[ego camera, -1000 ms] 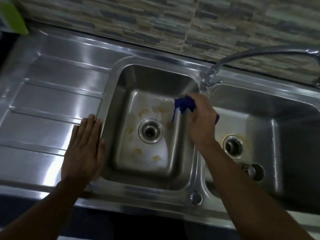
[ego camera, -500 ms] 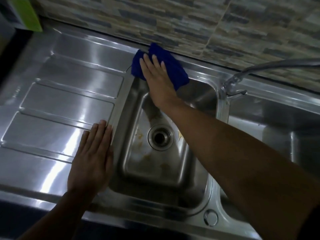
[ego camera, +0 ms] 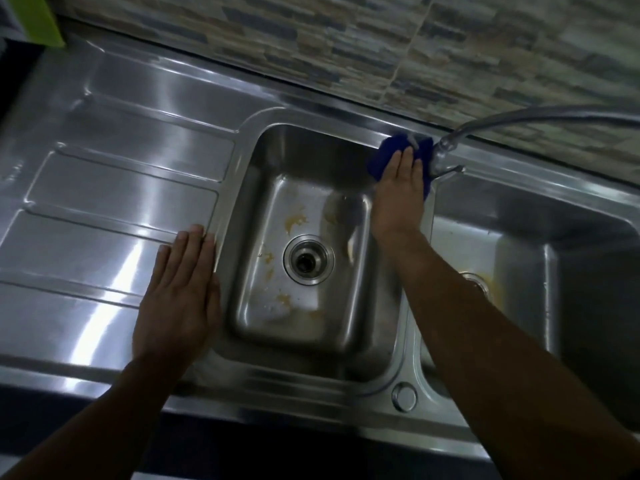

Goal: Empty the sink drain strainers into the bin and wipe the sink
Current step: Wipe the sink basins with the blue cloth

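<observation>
A steel double sink fills the view. The left basin (ego camera: 363, 362) has yellow stains on its floor around the round drain strainer (ego camera: 308, 259). My right hand (ego camera: 398, 199) presses a blue cloth (ego camera: 389, 148) flat against the back right rim of that basin, beside the tap base. My left hand (ego camera: 180, 296) lies flat, fingers together, on the drainboard (ego camera: 114, 188) at the basin's left edge, holding nothing. In the right basin (ego camera: 554, 271) my right forearm mostly hides the second drain (ego camera: 479, 280), which has yellow residue beside it.
A curved tap (ego camera: 485, 123) rises from the back rim and reaches right over the right basin. A tiled wall (ego camera: 346, 39) stands behind. A green object (ego camera: 38, 19) sits at the back left corner. A round plug (ego camera: 403, 396) sits on the front rim.
My right hand has slid the blue cloth along the back rim from the basin's back left corner to its back right corner by the tap. The left hand stayed put.
</observation>
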`<state>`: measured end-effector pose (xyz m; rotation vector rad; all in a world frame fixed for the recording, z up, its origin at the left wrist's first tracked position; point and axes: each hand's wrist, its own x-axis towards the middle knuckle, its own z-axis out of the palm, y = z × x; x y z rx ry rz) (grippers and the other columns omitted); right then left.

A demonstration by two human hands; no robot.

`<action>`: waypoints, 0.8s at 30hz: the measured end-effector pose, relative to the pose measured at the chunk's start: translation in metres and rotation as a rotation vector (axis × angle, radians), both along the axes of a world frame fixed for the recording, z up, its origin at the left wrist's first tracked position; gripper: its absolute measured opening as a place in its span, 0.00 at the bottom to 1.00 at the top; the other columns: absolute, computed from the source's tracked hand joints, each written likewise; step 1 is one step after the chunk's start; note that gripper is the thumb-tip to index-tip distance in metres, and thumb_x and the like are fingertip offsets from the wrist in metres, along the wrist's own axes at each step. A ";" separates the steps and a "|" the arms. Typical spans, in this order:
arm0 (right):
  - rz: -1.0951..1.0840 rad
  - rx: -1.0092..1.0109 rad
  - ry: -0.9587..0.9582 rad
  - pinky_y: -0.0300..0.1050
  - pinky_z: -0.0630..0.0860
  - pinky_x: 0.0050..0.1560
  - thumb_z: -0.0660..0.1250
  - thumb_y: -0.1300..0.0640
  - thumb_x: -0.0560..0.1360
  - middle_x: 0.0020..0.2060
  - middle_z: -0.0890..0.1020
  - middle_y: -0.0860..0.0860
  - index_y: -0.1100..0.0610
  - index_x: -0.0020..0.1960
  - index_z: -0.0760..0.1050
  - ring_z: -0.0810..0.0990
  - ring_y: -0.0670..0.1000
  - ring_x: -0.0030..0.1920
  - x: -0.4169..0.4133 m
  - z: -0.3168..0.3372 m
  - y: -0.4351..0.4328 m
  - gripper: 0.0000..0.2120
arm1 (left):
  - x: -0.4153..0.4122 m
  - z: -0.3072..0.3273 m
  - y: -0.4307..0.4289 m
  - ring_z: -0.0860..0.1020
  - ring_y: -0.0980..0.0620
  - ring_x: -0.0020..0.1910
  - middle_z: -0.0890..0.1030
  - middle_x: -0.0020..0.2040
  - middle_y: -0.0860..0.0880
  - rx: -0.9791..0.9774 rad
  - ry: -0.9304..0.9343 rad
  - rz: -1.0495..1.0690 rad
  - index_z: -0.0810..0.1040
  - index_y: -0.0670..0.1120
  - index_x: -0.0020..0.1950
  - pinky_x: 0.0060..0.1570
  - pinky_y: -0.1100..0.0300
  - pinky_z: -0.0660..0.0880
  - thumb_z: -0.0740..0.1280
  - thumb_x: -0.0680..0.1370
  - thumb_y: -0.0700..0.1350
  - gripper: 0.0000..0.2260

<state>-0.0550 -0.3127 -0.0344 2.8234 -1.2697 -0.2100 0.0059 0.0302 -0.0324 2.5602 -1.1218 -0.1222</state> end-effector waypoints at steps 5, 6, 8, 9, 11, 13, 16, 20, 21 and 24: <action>-0.003 0.002 -0.008 0.54 0.47 0.81 0.65 0.65 0.78 0.81 0.46 0.63 0.66 0.80 0.40 0.47 0.62 0.81 0.017 0.012 -0.011 0.41 | 0.002 -0.004 0.001 0.55 0.42 0.81 0.59 0.81 0.40 -0.024 0.001 0.003 0.62 0.38 0.79 0.79 0.41 0.55 0.51 0.84 0.48 0.25; 0.007 -0.006 -0.003 0.53 0.46 0.81 0.65 0.65 0.78 0.81 0.45 0.63 0.66 0.80 0.40 0.46 0.62 0.81 0.016 0.012 -0.011 0.42 | 0.002 -0.005 0.001 0.55 0.42 0.82 0.59 0.81 0.40 -0.023 0.003 0.005 0.62 0.38 0.79 0.79 0.41 0.55 0.51 0.84 0.48 0.25; 0.032 -0.003 0.000 0.54 0.47 0.81 0.65 0.66 0.78 0.81 0.46 0.63 0.66 0.80 0.41 0.47 0.62 0.81 0.006 0.011 -0.008 0.41 | 0.001 -0.005 0.001 0.55 0.42 0.82 0.59 0.81 0.40 -0.014 0.006 0.007 0.62 0.38 0.79 0.79 0.40 0.56 0.51 0.84 0.48 0.25; 0.033 -0.001 -0.013 0.55 0.49 0.81 0.65 0.67 0.78 0.81 0.47 0.62 0.66 0.80 0.41 0.47 0.62 0.81 0.000 0.010 -0.005 0.41 | 0.001 -0.004 0.000 0.55 0.42 0.81 0.59 0.81 0.40 -0.007 0.004 0.011 0.62 0.38 0.79 0.78 0.40 0.56 0.51 0.84 0.48 0.25; 0.029 0.002 -0.005 0.55 0.49 0.81 0.64 0.67 0.78 0.81 0.47 0.62 0.65 0.81 0.42 0.48 0.62 0.81 -0.003 0.009 -0.003 0.40 | 0.001 -0.003 0.000 0.56 0.42 0.81 0.60 0.80 0.39 0.007 -0.004 0.019 0.62 0.38 0.79 0.78 0.39 0.58 0.52 0.83 0.47 0.25; 0.017 0.028 0.009 0.53 0.48 0.81 0.64 0.65 0.79 0.81 0.46 0.60 0.64 0.81 0.42 0.47 0.61 0.81 0.008 0.011 -0.007 0.40 | 0.001 -0.002 0.000 0.56 0.42 0.81 0.59 0.81 0.40 0.020 0.006 0.021 0.62 0.38 0.79 0.78 0.40 0.58 0.52 0.83 0.47 0.25; 0.008 0.132 -0.033 0.54 0.53 0.81 0.61 0.69 0.78 0.82 0.48 0.57 0.62 0.81 0.46 0.49 0.61 0.81 0.038 0.021 -0.007 0.37 | 0.003 -0.004 0.001 0.54 0.44 0.82 0.58 0.81 0.41 0.034 0.032 0.015 0.61 0.39 0.80 0.79 0.41 0.57 0.50 0.84 0.49 0.26; 0.293 0.229 -0.122 0.53 0.57 0.79 0.62 0.72 0.76 0.82 0.49 0.54 0.59 0.82 0.50 0.49 0.59 0.81 0.086 0.022 0.040 0.39 | 0.006 -0.006 0.004 0.53 0.47 0.82 0.58 0.82 0.43 0.017 0.067 0.008 0.60 0.41 0.80 0.80 0.43 0.55 0.49 0.84 0.50 0.25; 0.366 0.266 -0.133 0.53 0.57 0.79 0.63 0.72 0.76 0.82 0.50 0.54 0.59 0.82 0.51 0.49 0.59 0.81 0.099 0.020 0.056 0.39 | 0.007 -0.006 0.004 0.53 0.48 0.82 0.58 0.82 0.43 -0.006 0.094 0.008 0.60 0.41 0.80 0.80 0.44 0.54 0.49 0.85 0.49 0.25; 0.343 0.498 -0.162 0.49 0.66 0.72 0.63 0.71 0.75 0.78 0.63 0.58 0.61 0.77 0.63 0.61 0.61 0.77 0.116 0.007 0.098 0.31 | 0.006 -0.002 0.015 0.55 0.46 0.82 0.59 0.81 0.41 -0.071 0.155 0.003 0.59 0.39 0.80 0.80 0.42 0.55 0.53 0.83 0.43 0.24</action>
